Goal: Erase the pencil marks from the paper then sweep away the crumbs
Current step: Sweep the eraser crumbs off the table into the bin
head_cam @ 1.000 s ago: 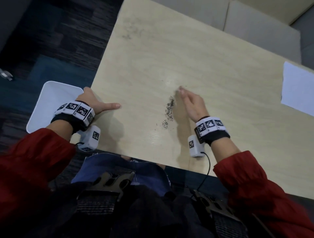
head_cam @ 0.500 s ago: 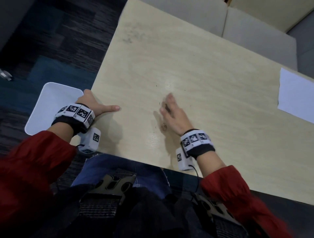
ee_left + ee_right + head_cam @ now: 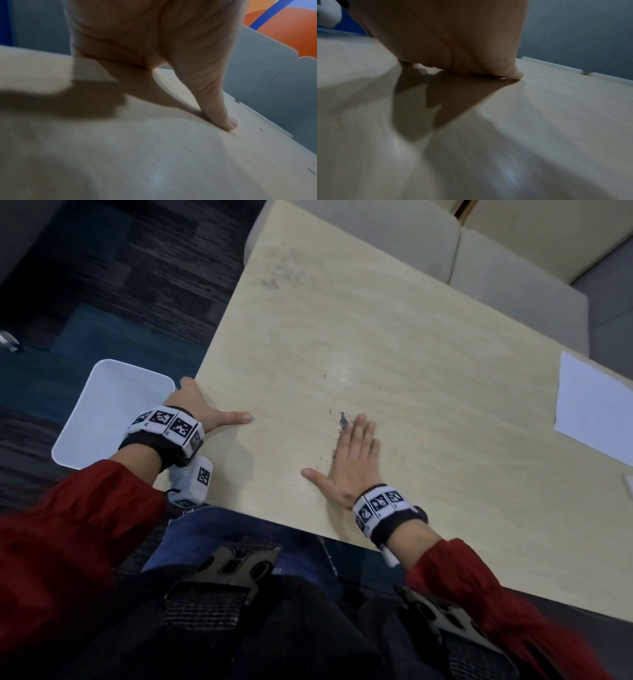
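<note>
My right hand lies flat on the worktop, grip released, crumbs at its fingertips' eleven o'clock. My left hand holds the white tray against the worktop's edge at nine o'clock, thumb on top. The paper lies at three o'clock.

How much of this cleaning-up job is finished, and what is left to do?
Erasing looks done: the paper lies aside, with no marks visible. Sweeping is in hand: the right hand lies flat beside the crumbs, and the left hand holds a white tray at the table edge. Left: pushing the crumbs across into it.
</note>
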